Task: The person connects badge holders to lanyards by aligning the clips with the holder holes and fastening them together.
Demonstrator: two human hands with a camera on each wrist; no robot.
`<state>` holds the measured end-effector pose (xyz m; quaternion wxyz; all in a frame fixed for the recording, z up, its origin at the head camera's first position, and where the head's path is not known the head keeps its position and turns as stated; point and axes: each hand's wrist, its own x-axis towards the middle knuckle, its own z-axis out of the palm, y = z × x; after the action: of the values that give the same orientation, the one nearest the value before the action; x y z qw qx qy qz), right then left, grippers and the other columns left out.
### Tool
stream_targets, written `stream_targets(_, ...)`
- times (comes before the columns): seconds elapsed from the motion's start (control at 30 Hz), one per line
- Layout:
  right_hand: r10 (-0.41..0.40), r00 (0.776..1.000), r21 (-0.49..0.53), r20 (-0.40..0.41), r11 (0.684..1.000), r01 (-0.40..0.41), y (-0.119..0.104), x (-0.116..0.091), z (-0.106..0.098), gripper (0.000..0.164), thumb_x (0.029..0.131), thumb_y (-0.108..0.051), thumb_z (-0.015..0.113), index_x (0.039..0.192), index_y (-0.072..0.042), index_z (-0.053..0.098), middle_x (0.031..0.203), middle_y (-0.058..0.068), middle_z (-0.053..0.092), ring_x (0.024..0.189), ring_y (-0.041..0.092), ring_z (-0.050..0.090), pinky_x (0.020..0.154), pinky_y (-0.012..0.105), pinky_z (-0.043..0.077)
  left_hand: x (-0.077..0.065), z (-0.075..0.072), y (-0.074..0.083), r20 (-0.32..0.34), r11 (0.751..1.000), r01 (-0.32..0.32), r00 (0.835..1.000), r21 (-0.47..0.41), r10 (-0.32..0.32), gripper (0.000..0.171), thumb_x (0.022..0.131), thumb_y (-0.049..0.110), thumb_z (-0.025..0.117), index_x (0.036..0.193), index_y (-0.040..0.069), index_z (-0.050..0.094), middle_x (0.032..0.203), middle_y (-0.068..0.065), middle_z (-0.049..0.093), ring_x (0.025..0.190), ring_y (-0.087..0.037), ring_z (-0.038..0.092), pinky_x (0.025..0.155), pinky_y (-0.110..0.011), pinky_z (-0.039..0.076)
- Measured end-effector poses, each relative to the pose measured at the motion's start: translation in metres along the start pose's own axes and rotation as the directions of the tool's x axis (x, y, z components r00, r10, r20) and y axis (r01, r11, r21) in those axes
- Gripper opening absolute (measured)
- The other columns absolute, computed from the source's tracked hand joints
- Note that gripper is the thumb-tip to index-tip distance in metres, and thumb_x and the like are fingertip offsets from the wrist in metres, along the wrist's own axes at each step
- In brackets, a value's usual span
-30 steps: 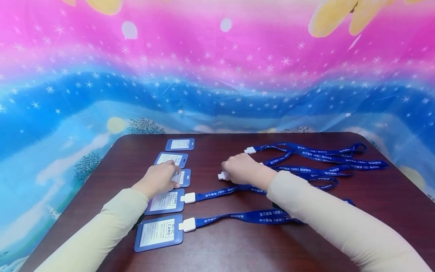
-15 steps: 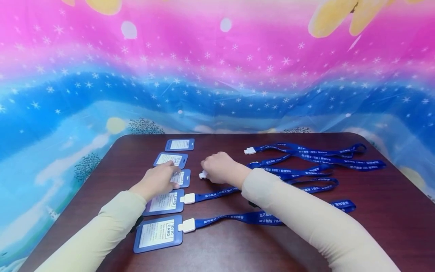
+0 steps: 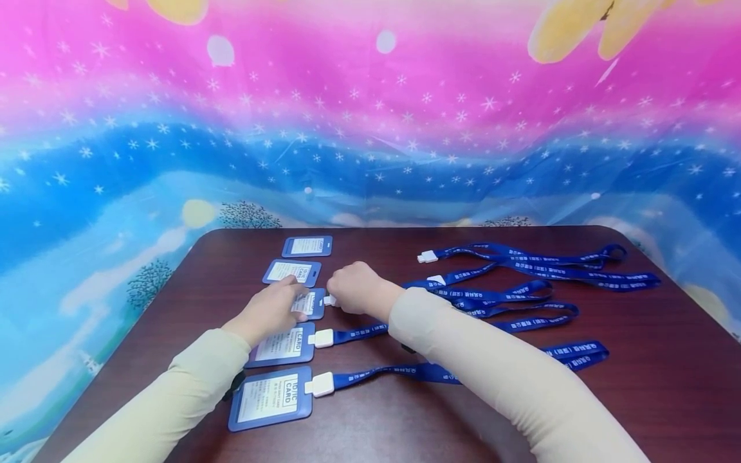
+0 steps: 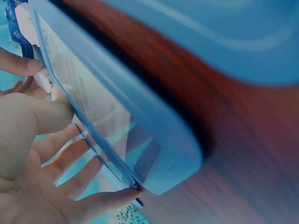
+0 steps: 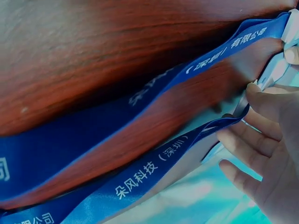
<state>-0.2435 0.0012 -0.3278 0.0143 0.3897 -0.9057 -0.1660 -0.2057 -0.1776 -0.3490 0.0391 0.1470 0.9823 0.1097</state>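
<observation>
The right hand [image 3: 359, 287] is pinching a white plastic clip [image 3: 330, 300] just beside a blue rectangular plastic card holder [image 3: 316, 308]; the left hand [image 3: 269, 308] is resting loosely spread over it. Attaching seems underway, calling for careful alignment.

A blue-framed card holder [image 3: 316, 304] with a white printed insert lies flat, its slotted end facing right, its edges spanned by the left hand's [image 3: 269, 310] thumb and fingers. Just beside that slot is the white clip [image 3: 330, 300] of a blue, white-lettered lanyard [image 5: 154, 172], pinched in the right hand [image 3: 360, 289], its strap trailing off rightward, partly twisted.
</observation>
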Motion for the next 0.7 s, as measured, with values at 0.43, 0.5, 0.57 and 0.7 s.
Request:
stream_targets(0.43,-0.006,1.000,0.033,-0.012,0.999,0.006,-0.001,0.008,0.007,0.025,0.094,-0.036,0.069,0.111,-0.019,0.075,0.096,-0.003,0.070,0.082,0.011,0.063,0.080,0.027,0.054,0.003,0.003,-0.005,-0.022,0.996,-0.003,1.000,-0.086,0.002,0.048,0.085,0.015,0.080,0.128,0.002,0.064,0.133,-0.021,0.054,0.115,-0.036,0.055,0.102,-0.051,0.045)
stream_targets(0.5,-0.016,1.000,-0.003,-0.020,1.000,0.016,-0.003,0.009,0.008,0.024,0.094,-0.036,0.068,0.110,-0.019,0.075,0.095,-0.003,0.070,0.082,0.012,0.063,0.078,0.027,0.054,0.004,0.004,-0.005,-0.025,0.995,-0.001,1.000,-0.096,-0.002,0.048,0.084,0.016,0.080,0.127,0.002,0.065,0.132,-0.021,0.055,0.114,-0.036,0.056,0.101,-0.051,0.045)
stream_targets(0.57,-0.020,0.999,-0.032,-0.026,0.999,0.019,-0.006,0.009,0.008,0.024,0.095,-0.035,0.067,0.110,-0.019,0.076,0.096,-0.002,0.070,0.082,0.012,0.064,0.076,0.027,0.055,0.005,0.004,-0.005,-0.026,0.995,-0.001,1.000,-0.100,-0.002,0.047,0.084,0.016,0.080,0.127,0.001,0.065,0.131,-0.022,0.055,0.113,-0.036,0.056,0.101,-0.051,0.045)
stream_targets(0.7,0.014,1.000,-0.030,-0.027,0.999,-0.015,-0.010,0.009,0.010,0.025,0.096,-0.034,0.067,0.113,-0.018,0.075,0.100,0.000,0.069,0.086,0.013,0.065,0.077,0.028,0.056,0.005,0.004,-0.005,-0.025,0.994,0.010,1.000,-0.108,-0.013,0.048,0.085,0.015,0.080,0.127,0.001,0.065,0.137,-0.025,0.052,0.123,-0.040,0.052,0.104,-0.053,0.042)
